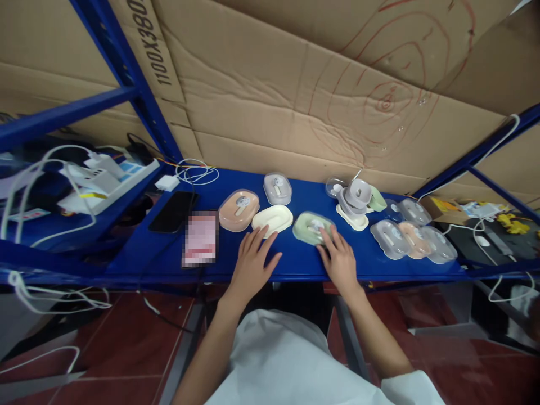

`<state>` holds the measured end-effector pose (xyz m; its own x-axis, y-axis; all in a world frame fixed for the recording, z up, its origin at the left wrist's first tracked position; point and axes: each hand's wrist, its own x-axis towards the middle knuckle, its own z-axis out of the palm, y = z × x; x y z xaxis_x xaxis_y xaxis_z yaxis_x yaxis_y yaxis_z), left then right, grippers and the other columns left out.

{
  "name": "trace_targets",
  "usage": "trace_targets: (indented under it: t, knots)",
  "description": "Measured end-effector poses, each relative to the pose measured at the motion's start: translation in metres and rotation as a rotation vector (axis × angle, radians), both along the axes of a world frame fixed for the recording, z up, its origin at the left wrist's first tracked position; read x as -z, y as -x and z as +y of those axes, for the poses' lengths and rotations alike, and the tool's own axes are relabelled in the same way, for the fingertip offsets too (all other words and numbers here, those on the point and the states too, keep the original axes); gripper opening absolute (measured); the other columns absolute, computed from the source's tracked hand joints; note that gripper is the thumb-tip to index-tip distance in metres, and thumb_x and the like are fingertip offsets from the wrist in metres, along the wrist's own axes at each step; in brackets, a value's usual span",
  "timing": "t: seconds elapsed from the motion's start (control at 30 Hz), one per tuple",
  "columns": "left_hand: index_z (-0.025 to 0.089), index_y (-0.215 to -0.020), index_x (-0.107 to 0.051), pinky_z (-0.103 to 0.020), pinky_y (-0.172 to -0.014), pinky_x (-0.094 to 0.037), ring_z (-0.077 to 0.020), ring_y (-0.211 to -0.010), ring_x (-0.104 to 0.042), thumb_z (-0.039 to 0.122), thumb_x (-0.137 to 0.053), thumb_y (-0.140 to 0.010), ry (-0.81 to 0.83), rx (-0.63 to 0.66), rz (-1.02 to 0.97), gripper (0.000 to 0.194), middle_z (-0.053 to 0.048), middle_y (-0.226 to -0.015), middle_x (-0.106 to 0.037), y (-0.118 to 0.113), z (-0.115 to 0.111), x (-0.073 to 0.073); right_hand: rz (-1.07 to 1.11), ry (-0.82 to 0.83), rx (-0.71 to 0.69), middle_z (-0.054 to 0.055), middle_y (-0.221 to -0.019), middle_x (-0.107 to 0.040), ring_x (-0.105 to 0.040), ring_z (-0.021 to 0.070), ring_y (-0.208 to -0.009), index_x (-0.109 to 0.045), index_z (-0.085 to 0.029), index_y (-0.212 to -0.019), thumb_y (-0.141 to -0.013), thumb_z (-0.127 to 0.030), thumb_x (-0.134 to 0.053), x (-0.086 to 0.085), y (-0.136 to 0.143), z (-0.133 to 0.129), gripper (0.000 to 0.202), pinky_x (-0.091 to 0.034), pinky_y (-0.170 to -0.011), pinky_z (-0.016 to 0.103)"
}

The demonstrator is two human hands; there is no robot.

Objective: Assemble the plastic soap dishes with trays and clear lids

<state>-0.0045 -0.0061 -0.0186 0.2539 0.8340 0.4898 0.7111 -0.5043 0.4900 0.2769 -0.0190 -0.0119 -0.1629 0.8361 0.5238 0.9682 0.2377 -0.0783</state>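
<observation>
My left hand (253, 256) has its fingers spread, with the fingertips at the near edge of a cream oval dish (273, 218) lying flat on the blue shelf. My right hand (338, 256) is also spread, its fingertips on the right end of a green dish under a clear lid (310, 226). A peach lidded container (239, 211) lies left of the cream dish. Behind stands a grey lidded container (277, 189). Whether either hand presses on its dish I cannot tell.
Grey and cream dishes (356, 202) are stacked at the back right. Several lidded containers (392, 239) stand at the right. A black phone (174, 211) and a blurred-out device (200, 239) lie left. A white charger (167, 183) with cable sits behind. Cardboard (270, 112) walls the back.
</observation>
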Motion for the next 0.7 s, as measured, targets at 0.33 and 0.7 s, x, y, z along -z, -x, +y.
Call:
trace_targets:
  t: [0.33, 0.7]
  knots:
    - [0.024, -0.124, -0.071, -0.048, -0.11, -0.054, -0.0294, -0.124, -0.061, 0.032, -0.061, -0.104, 0.002, 0.039, 0.004, 0.024, -0.009, -0.124, -0.072, 0.006, 0.001, 0.0, 0.136, 0.081, 0.272, 0.024, -0.147, -0.064, -0.061, 0.0378, -0.132, -0.052, -0.012, -0.157, -0.11, -0.046, -0.039, -0.02, -0.056, 0.077, 0.059, -0.046, -0.112, 0.057]
    - [0.024, -0.109, -0.074, -0.049, -0.103, -0.052, -0.0303, -0.118, -0.064, 0.03, -0.061, -0.104, -0.054, -0.025, 0.035, 0.015, -0.011, -0.119, -0.07, 0.004, 0.002, 0.004, 0.123, 0.116, 0.095, 0.012, -0.117, -0.073, -0.06, 0.0322, -0.115, -0.078, -0.025, -0.123, -0.108, -0.042, -0.051, -0.003, -0.076, 0.003, 0.035, -0.047, -0.098, 0.049]
